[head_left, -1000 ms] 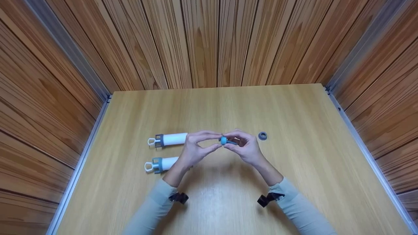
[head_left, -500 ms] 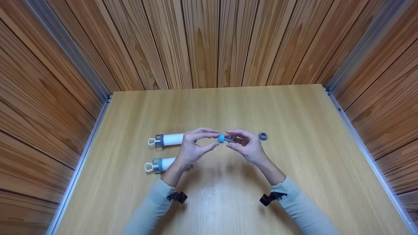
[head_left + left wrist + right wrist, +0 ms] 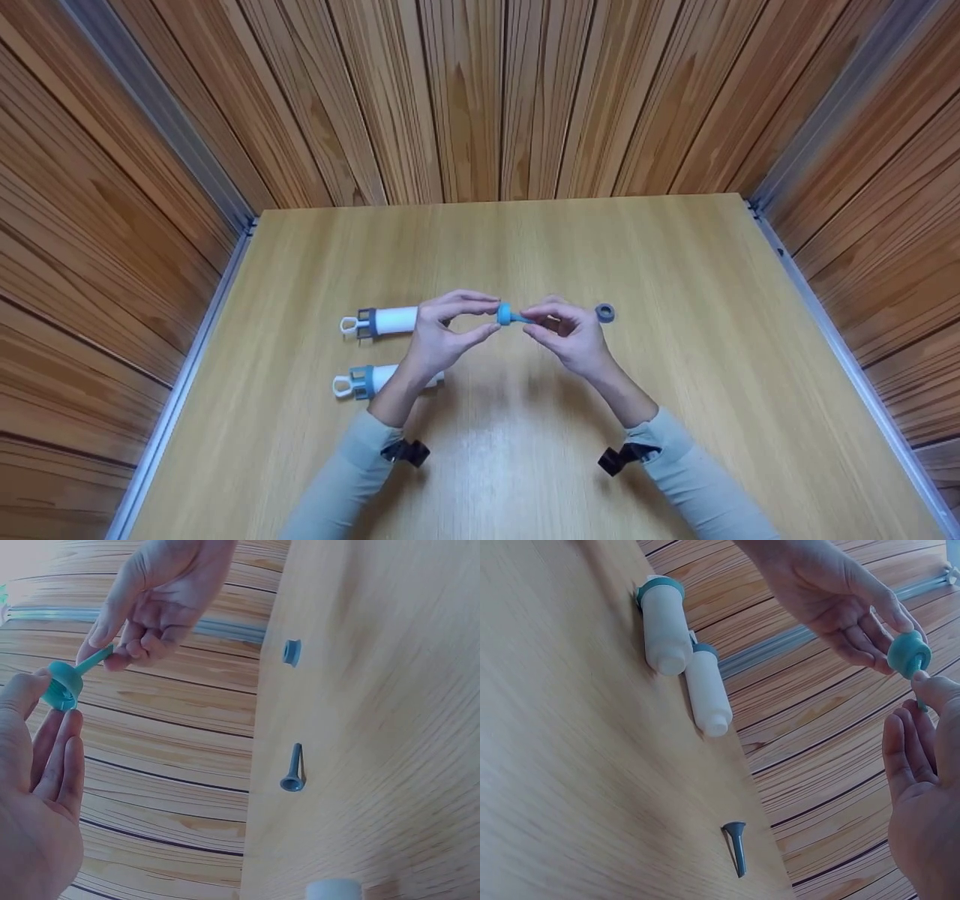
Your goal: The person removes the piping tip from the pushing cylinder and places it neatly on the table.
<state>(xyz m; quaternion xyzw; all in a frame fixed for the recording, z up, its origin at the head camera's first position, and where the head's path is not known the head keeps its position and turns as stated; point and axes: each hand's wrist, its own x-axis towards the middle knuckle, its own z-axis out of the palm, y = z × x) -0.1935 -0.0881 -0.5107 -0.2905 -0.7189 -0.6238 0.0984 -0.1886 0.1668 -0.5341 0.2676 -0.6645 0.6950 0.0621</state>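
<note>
Above the middle of the table, my left hand point(image 3: 442, 337) pinches a teal ring cap point(image 3: 504, 313) between thumb and fingertips. Threads show inside the cap's open end in the left wrist view. A slim teal nozzle stem point(image 3: 95, 660) sticks out of the cap on the right. My right hand point(image 3: 568, 336) pinches this stem with thumb and forefinger, the other fingers curled beneath. On the table behind the right hand lies a dark blue-grey ring cap point(image 3: 604, 313). A dark blue-grey funnel-shaped nozzle point(image 3: 295, 772) lies nearby, hidden by the hands in the head view.
Two white cylinders with pull-ring handles lie left of the hands: one with a dark collar point(image 3: 366, 323), the nearer with a teal collar point(image 3: 361, 382). My left hand and forearm partly cover them. Wood-plank walls point(image 3: 472, 105) enclose the table on the back and sides.
Both hands have shifted slightly, the left hand and teal cap leftward. The right fingertips have drawn back from the cap along the stem, so more of the stem shows.
</note>
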